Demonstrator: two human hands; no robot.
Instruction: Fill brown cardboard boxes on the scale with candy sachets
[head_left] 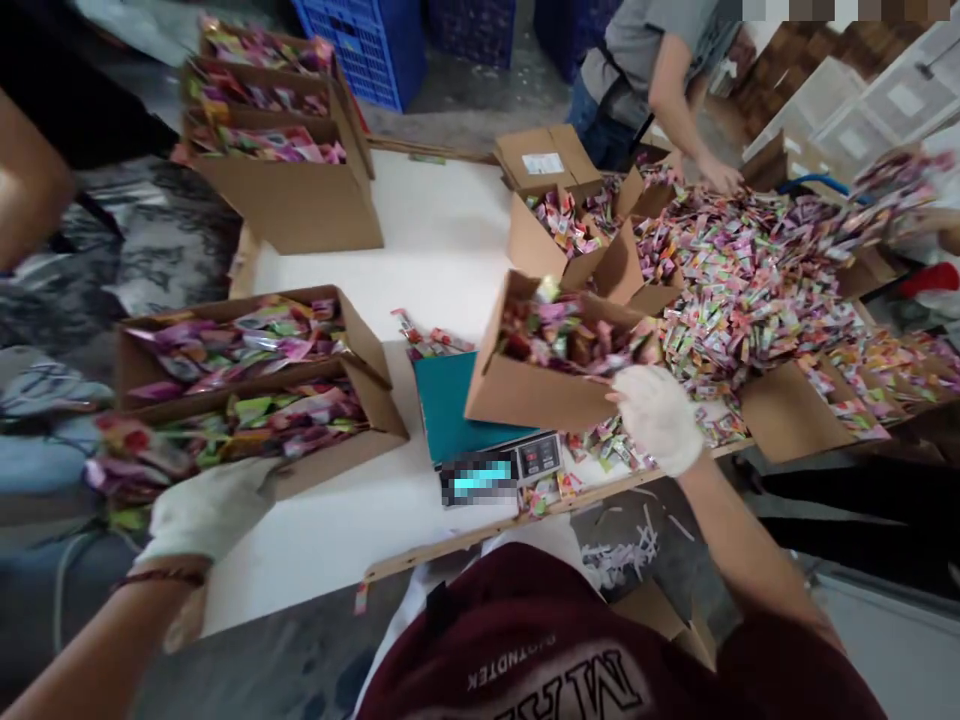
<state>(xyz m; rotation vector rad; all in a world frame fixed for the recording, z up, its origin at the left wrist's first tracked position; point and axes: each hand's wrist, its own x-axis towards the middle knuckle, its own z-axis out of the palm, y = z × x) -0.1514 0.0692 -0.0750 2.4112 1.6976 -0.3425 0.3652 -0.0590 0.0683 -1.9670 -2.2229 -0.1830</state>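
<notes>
Bench (442, 230): brightest surface, evenly lit beyond the scale (439, 395); source out of view
Floor (480, 105): dim grey beyond the scale
Carton (536, 390): soft shadow under it on the scale
Display (480, 480): cyan glow, pixelated, on the scale's near side
Left grip (210, 510): softly blurred, left of the scale
Outermost packets (900, 185): smeared, far right of the scale
Forearms (757, 540): stretched by wide-angle distortion, nearer than the scale
</notes>
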